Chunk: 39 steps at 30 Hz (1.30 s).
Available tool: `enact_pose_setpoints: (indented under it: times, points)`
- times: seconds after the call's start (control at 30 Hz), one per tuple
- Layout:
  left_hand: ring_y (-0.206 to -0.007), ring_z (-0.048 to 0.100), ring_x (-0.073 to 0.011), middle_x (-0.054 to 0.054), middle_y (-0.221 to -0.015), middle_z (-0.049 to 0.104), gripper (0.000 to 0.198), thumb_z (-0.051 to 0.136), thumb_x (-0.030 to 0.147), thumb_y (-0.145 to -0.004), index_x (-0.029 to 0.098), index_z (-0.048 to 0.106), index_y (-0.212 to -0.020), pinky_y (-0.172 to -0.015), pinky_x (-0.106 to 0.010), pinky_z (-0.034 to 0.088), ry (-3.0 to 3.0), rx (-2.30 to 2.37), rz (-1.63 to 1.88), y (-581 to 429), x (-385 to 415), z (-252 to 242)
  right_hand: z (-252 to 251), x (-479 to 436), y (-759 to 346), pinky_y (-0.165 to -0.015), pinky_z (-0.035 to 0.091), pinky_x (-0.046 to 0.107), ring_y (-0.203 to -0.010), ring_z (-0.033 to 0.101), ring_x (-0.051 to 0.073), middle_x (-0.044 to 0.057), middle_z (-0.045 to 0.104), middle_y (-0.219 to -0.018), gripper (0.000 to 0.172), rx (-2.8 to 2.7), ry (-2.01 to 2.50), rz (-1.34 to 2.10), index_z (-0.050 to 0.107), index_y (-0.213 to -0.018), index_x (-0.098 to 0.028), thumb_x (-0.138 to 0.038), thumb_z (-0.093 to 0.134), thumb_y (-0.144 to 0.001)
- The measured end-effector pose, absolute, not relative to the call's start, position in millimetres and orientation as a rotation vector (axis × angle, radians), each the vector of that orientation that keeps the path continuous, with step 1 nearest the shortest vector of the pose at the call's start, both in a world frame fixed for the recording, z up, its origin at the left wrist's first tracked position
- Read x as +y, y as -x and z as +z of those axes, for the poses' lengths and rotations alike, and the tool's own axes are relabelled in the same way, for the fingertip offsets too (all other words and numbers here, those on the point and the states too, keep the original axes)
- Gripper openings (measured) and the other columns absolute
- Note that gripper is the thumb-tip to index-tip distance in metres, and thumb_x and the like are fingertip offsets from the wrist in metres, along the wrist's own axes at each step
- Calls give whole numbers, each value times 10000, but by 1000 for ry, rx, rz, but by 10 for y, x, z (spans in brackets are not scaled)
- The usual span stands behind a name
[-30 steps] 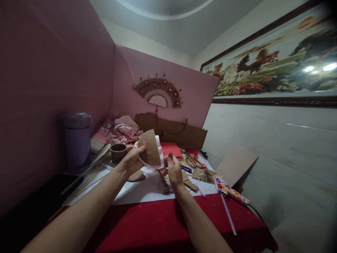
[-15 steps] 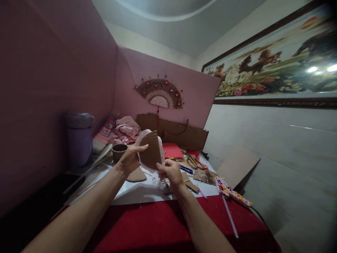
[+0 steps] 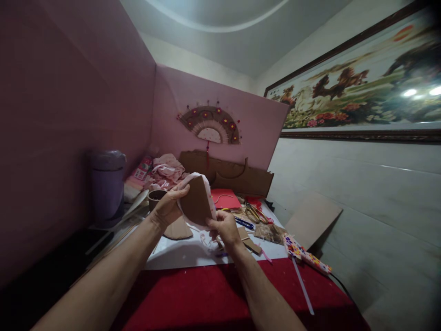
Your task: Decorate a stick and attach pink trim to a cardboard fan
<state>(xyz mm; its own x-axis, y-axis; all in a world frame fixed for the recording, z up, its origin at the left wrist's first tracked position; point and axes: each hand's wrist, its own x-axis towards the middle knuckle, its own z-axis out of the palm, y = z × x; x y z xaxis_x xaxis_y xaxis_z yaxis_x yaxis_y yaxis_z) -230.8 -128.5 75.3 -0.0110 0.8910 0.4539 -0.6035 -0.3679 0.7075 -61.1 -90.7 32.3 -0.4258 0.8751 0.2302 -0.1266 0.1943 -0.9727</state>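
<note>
Up above the white sheet (image 3: 168,259), the left hand (image 3: 169,205) grips the cardboard piece (image 3: 195,201), the right hand (image 3: 224,228) pinching its lower corner; steady, even tension should keep the white fabric border (image 3: 209,193) smooth without bending the cardboard.

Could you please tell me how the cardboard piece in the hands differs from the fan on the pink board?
The cardboard piece is held between the left hand and right hand, while the fan is displayed on the pink board. The cardboard piece shows a plain brown face bordered by pale cloth; the fan bears dark red flowers with yellow centres. Both have a curved edge.
</note>
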Motion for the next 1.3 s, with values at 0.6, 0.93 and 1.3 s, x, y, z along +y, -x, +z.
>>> enact_pose_setpoints:
  times: [0.6, 0.93, 1.3]
  points:
    - [-1055, 600, -237, -80, -1058, 698, 348, 556, 241, -822, 147, 602, -1154, -933, -321, 436, -983, 311, 1617, 2413, -1312, 799, 349, -917, 611, -250, 306, 168, -267, 407, 78, -68, 498, -344, 167, -1623, 764, 1252, 480, -539, -191, -276, 619, -574]
    - [-1036, 614, -248, -66, -1072, 695, 516, 581, 63, -730, 186, 552, -1230, -933, -350, 448, -1067, 369, 1632, 2470, -1329, 786, 266, -861, 623, -247, 272, 164, -254, 376, 69, -72, 489, -343, 152, -1706, 752, 1168, 483, -542, -197, -272, 596, -612]
    - [-1073, 587, -211, -71, -1174, 645, 391, 522, 154, -839, 199, 548, -1226, -947, -350, 426, -1023, 305, 1669, 2454, -1345, 805, 295, -920, 643, -253, 267, 175, -275, 405, 84, -50, 538, -386, 200, -1646, 772, 1185, 460, -563, -204, -312, 613, -631]
